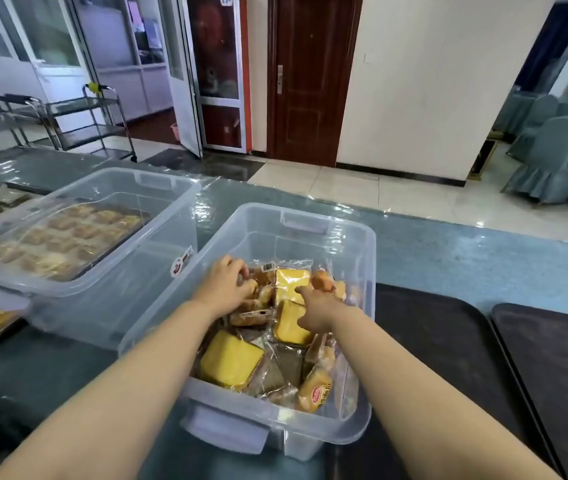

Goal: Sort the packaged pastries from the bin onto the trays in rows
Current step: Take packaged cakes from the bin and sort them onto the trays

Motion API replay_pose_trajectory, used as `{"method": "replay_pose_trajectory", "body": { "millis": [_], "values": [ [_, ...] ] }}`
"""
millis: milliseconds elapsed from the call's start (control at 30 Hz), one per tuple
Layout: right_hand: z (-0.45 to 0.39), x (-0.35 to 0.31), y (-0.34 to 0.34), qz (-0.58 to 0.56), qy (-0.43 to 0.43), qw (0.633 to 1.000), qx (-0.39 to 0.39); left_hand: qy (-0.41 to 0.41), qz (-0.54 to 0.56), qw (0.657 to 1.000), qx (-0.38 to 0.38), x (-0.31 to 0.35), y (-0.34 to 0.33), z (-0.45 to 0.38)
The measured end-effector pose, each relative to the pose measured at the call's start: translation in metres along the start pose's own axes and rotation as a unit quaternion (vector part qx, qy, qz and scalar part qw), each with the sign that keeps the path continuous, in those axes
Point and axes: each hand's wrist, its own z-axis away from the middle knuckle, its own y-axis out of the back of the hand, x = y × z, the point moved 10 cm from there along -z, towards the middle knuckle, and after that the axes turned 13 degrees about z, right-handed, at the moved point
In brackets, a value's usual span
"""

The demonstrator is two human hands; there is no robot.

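Both hands are down in the clear bin (362, 244) on the worktop (448, 258): left hand (225, 287) curls round a brown packaged pastry (258, 292), right hand (317, 311) pinches a yellow cake packet (291, 280). These look light, soft and crinkly-slick, so grip the wrapper edge, not the cake. The dark trays (448, 341) wait bare alongside.

The right hand's (313, 315) fingertips were buried among the wrapped pastries (268, 341), so its grip could not be told. The far-right tray (559, 375) ran off the frame.
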Motion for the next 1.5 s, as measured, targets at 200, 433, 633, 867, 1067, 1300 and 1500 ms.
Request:
{"method": "replay_pose_trajectory", "body": {
  "millis": [200, 433, 633, 867, 1067, 1300, 1500],
  "values": [
    [-0.003, 0.001, -0.010, 0.027, 0.009, 0.999, -0.043, 0.000, 0.053, 0.973, -0.223, 0.011, -0.039, 0.012],
    [-0.007, -0.003, -0.003, 0.087, 0.032, 0.996, 0.002, 0.033, -0.146, 0.900, -0.410, 0.015, -0.077, 0.049],
    [-0.004, 0.000, 0.001, 0.099, 0.024, 0.995, 0.010, 0.058, -0.216, 0.867, -0.446, 0.000, -0.083, 0.056],
    [-0.002, 0.001, 0.009, 0.058, 0.004, 0.998, 0.027, -0.001, -0.228, 0.885, -0.406, 0.006, -0.081, 0.043],
    [0.005, 0.020, 0.044, -0.148, -0.068, 0.975, 0.151, -0.008, 0.000, 0.957, -0.290, 0.011, -0.047, 0.012],
    [0.000, 0.031, 0.042, -0.477, -0.073, 0.866, 0.133, 0.018, 0.295, 0.952, -0.080, 0.031, -0.009, -0.010],
    [0.003, 0.011, 0.046, -0.492, 0.013, 0.864, 0.105, 0.034, 0.315, 0.948, -0.008, 0.023, -0.007, -0.014]
  ]
}}
